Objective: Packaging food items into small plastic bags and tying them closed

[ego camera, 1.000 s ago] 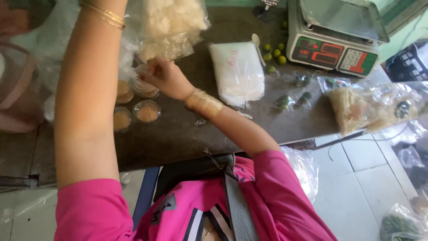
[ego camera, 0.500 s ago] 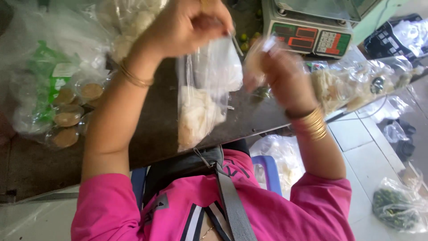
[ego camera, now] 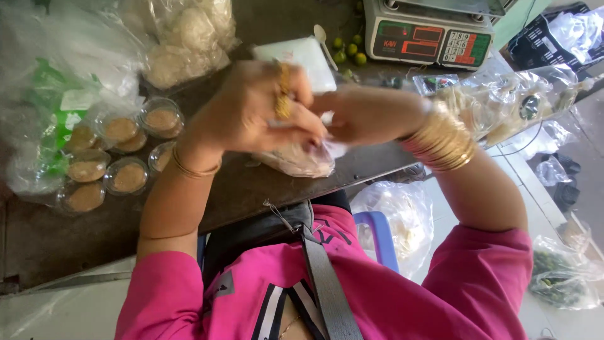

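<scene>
Clear tubs [ego camera: 119, 129] and scale [ego camera: 434, 38] flank both hands [ego camera: 314, 119] gripping a bag [ego camera: 302, 160].

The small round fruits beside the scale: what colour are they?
The fruits are green, seen in the head view.

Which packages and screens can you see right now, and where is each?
Clear bag: centre, pale contents, held by both hands.
Scale: top right, grey, red display, keypad.
Lidded cups: left, round, clear, brown filling.
White packet: behind the hands, rectangular.

Pink short sleeves [ego camera: 484, 264], gold bangles [ego camera: 442, 140], grey strap [ego camera: 327, 283]
</scene>
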